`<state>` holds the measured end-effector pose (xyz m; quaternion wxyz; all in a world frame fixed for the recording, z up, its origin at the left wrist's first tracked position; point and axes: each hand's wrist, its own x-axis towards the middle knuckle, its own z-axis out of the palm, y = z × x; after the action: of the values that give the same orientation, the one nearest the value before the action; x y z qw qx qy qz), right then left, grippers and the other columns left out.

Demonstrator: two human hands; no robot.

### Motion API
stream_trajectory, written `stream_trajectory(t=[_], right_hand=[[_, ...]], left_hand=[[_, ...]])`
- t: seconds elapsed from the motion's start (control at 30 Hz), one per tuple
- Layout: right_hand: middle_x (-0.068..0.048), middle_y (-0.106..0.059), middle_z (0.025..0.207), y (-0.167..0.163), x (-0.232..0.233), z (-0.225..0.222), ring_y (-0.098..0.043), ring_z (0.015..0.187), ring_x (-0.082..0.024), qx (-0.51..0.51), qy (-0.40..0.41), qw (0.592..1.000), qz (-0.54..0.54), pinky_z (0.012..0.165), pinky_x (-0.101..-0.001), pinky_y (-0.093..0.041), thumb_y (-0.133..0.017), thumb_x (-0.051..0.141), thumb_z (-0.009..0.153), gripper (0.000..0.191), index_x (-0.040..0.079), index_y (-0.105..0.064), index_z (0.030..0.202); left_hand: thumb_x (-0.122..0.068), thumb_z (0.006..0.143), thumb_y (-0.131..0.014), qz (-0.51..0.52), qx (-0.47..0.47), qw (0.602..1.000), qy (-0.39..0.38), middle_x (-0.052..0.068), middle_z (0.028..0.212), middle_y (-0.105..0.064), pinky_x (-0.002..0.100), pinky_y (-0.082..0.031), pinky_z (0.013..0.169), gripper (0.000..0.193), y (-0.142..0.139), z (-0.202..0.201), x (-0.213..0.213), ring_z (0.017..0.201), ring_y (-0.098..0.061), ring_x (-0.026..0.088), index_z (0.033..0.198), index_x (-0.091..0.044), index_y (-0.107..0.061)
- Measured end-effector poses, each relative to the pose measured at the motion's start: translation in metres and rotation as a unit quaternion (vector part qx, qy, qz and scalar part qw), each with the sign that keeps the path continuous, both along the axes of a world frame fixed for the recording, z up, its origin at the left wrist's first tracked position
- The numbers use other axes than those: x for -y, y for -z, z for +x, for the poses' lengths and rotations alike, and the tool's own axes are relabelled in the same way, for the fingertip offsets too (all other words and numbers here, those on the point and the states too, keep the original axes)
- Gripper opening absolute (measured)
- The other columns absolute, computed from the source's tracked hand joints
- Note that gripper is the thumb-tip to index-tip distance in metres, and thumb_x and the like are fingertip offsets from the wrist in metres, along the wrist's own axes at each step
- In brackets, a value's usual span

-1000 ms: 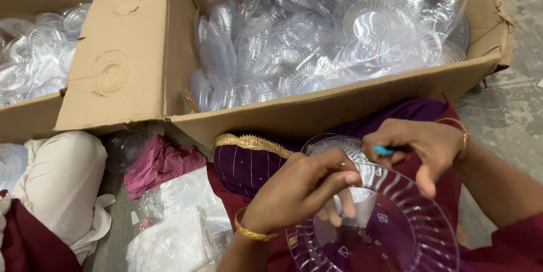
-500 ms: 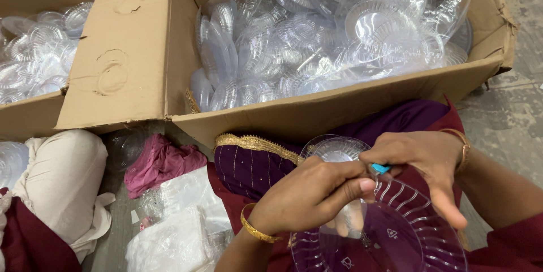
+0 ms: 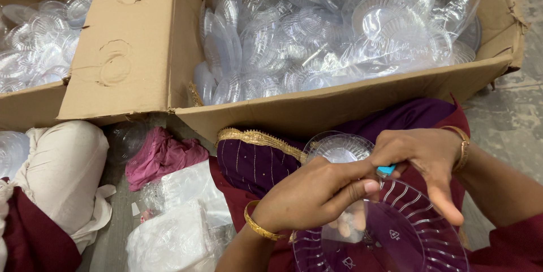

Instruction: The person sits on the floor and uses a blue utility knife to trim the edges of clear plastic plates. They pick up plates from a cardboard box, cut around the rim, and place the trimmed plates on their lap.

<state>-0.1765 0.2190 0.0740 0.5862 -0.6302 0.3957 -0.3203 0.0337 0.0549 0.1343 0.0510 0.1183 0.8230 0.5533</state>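
My left hand (image 3: 311,195) grips the upper edge of a clear ribbed plastic plate (image 3: 407,232) that lies over my lap. My right hand (image 3: 421,156) is closed on a small blue tool (image 3: 386,170) whose tip sits at the plate's edge, right beside my left fingers. Behind the hands a smaller clear round dish (image 3: 339,147) rests on my purple clothing. My left fingertips show through the plate from below.
A big open cardboard box (image 3: 339,105) full of clear plastic plates stands just beyond my knees. A second such box (image 3: 28,102) is at far left. A pink cloth (image 3: 161,156), clear plastic bags (image 3: 169,232) and another person's knee in beige (image 3: 62,170) lie at lower left.
My right hand with the blue tool has slid slightly left along the plate's edge towards my left hand. The plate has shifted a little in my grip.
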Motion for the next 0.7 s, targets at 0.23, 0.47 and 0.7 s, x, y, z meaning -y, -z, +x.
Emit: stream_trajectory(t=[0.23,0.47,0.7], right_hand=[[0.007,-0.054,0.058,0.002,0.001,-0.002,-0.047,0.045,-0.004,-0.044,-0.006,0.999,-0.011,0.046,-0.0215,-0.033,-0.075,0.091,0.041,0.107,0.001,-0.08,0.099],[0.008,-0.047,0.057,0.015,-0.001,-0.004,-0.05,0.049,-0.004,-0.043,-0.01,0.999,-0.025,0.047,-0.0221,-0.033,-0.076,0.09,0.041,0.102,0.001,-0.08,0.092],[0.008,-0.045,0.059,0.039,-0.009,-0.01,-0.047,0.05,-0.005,-0.013,-0.007,0.996,-0.089,0.045,-0.0198,-0.033,-0.081,0.084,0.048,0.083,0.009,-0.058,0.075]], left_hand=[[-0.035,0.11,-0.048,-0.007,-0.008,1.0,-0.005,0.007,0.074,-0.071,0.038,-0.054,0.063,0.03,0.002,0.003,0.001,0.065,-0.071,0.025,0.12,-0.013,-0.066],[-0.034,0.11,-0.047,0.003,0.013,1.0,-0.001,0.005,0.072,-0.07,0.036,-0.054,0.059,0.029,0.002,0.006,0.001,0.059,-0.07,0.023,0.116,-0.014,-0.067],[-0.033,0.11,-0.049,-0.01,0.006,1.0,-0.003,0.008,0.066,-0.067,0.038,-0.053,0.059,0.027,0.002,0.006,0.0,0.059,-0.07,0.025,0.113,-0.013,-0.067]])
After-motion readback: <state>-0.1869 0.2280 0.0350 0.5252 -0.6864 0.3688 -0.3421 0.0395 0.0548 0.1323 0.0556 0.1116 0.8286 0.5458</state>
